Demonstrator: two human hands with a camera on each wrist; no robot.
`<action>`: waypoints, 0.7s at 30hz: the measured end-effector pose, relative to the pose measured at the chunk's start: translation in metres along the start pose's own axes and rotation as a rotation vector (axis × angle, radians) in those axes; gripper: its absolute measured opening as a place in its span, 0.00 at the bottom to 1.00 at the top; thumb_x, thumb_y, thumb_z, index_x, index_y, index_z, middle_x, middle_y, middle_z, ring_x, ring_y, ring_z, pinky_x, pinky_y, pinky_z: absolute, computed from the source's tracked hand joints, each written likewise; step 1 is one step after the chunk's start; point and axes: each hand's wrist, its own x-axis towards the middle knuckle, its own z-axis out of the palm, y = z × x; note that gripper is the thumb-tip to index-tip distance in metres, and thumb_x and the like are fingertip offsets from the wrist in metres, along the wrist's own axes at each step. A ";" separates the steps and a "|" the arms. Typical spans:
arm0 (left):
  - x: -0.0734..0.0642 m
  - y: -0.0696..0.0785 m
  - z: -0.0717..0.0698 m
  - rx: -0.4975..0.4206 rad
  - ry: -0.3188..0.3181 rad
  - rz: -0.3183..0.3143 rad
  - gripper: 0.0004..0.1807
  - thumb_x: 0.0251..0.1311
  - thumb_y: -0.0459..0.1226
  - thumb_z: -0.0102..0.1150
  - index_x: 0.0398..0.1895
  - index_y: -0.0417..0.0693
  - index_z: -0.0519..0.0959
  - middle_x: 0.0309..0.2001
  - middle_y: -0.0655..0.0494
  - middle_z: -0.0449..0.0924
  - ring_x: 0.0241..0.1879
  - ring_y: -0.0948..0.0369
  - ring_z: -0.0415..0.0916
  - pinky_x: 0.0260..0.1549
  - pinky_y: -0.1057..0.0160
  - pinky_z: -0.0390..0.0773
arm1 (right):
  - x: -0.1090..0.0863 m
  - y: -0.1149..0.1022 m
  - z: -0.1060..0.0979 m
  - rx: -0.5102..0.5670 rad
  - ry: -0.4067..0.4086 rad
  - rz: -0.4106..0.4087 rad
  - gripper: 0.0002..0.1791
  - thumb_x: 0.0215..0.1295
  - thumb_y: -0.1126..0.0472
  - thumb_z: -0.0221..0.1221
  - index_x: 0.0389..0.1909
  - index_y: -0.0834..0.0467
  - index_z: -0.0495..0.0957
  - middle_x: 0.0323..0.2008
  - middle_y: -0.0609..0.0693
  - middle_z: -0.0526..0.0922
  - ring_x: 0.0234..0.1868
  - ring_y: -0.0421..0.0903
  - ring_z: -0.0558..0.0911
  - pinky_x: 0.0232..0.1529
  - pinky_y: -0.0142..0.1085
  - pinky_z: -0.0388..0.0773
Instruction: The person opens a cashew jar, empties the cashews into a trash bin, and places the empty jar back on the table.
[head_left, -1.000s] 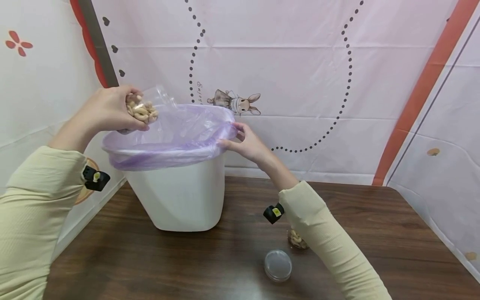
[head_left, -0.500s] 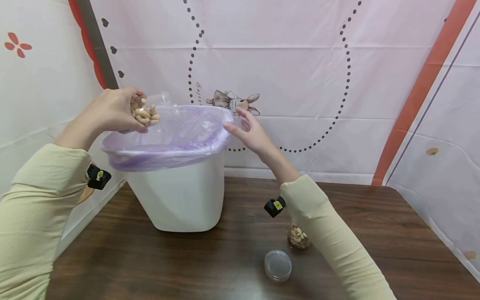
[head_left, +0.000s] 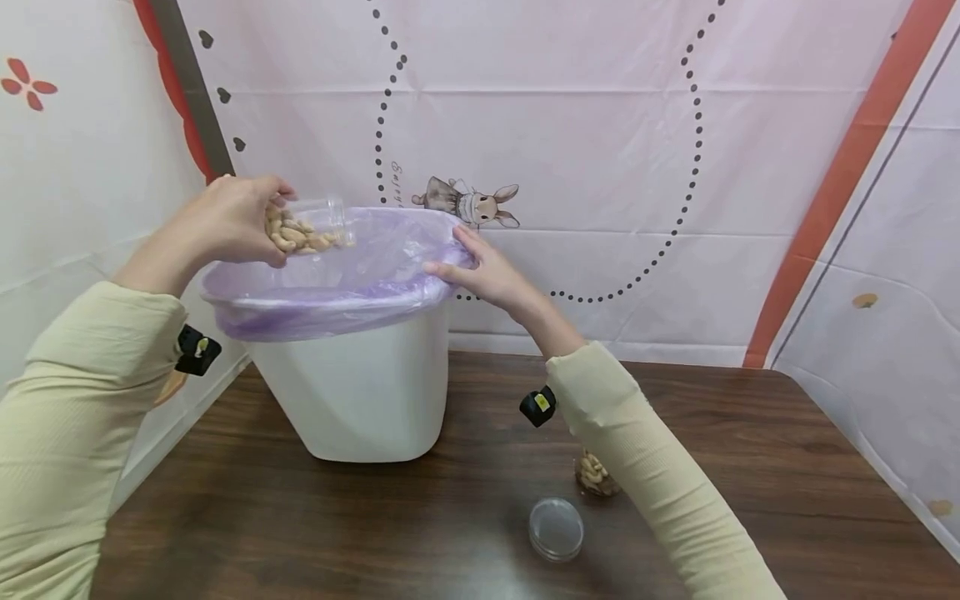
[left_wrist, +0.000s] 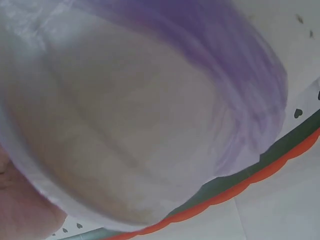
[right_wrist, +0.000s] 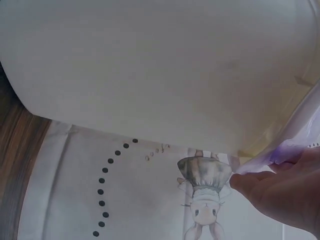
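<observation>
My left hand (head_left: 236, 221) holds a clear plastic jar (head_left: 330, 218) tipped onto its side, its mouth pointing right above the bin. Cashews (head_left: 294, 236) lie along the jar's lower side and reach toward the mouth. Below it stands a white trash bin (head_left: 367, 400) lined with a thin purple trash bag (head_left: 322, 321) folded over the rim. At the bin's right rim my right hand (head_left: 491, 271) grips the bag's edge between thumb and fingers; in the right wrist view the purple film (right_wrist: 282, 152) shows beside the fingers. The left wrist view shows mostly bag and rim.
A round clear lid (head_left: 556, 529) lies on the dark wooden table (head_left: 420, 533). Behind it sits a second clear container of cashews (head_left: 594, 475), partly hidden by my right sleeve. A printed cloth (head_left: 585, 167) hangs behind the bin.
The jar has tipped further toward level, and the cashews have spread toward its mouth. My right hand let go of the rim, lifted slightly, then came back onto the bag's edge.
</observation>
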 end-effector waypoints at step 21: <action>0.008 0.000 0.006 0.104 -0.018 0.087 0.41 0.19 0.30 0.66 0.51 0.35 0.69 0.37 0.38 0.77 0.40 0.42 0.69 0.56 0.46 0.54 | -0.001 -0.004 -0.001 0.004 -0.032 0.005 0.46 0.56 0.50 0.59 0.70 0.55 0.45 0.72 0.49 0.41 0.70 0.47 0.45 0.66 0.39 0.49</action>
